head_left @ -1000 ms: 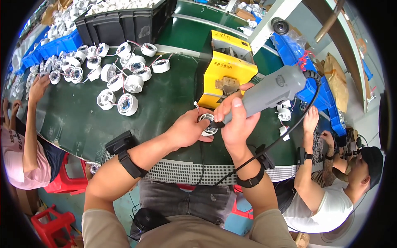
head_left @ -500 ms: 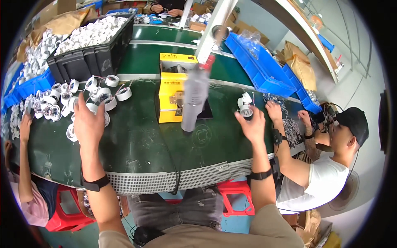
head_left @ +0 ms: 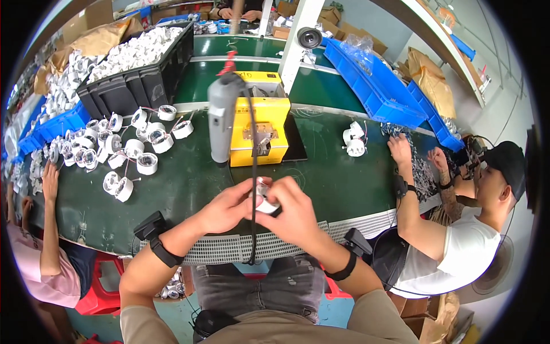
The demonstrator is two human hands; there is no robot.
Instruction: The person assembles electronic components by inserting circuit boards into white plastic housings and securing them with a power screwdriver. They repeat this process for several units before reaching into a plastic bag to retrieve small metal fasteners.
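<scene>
My left hand (head_left: 228,206) and my right hand (head_left: 293,211) meet over the near middle of the bench, both closed around a small white round housing (head_left: 267,204). Fingers cover much of the housing, and a hanging cable crosses in front of it. Just beyond them stands a yellow box-shaped machine (head_left: 263,112) with a metal fitting on its front. A grey cylindrical power tool, seemingly an electric screwdriver (head_left: 220,123), hangs at the machine's left side. Several white round housings with wires (head_left: 146,163) lie loosely grouped to the left. A few more white housings (head_left: 355,140) sit to the right.
A black crate (head_left: 134,86) heaped with white parts stands at the back left, beside a blue bin (head_left: 71,119). Blue trays (head_left: 372,86) rest at the back right. People work on both sides; the right one's hand (head_left: 399,148) is over small metal parts.
My left hand has come from the left group of housings and my right hand from the right group; they now meet around one housing. The hanging tool has swung left.
</scene>
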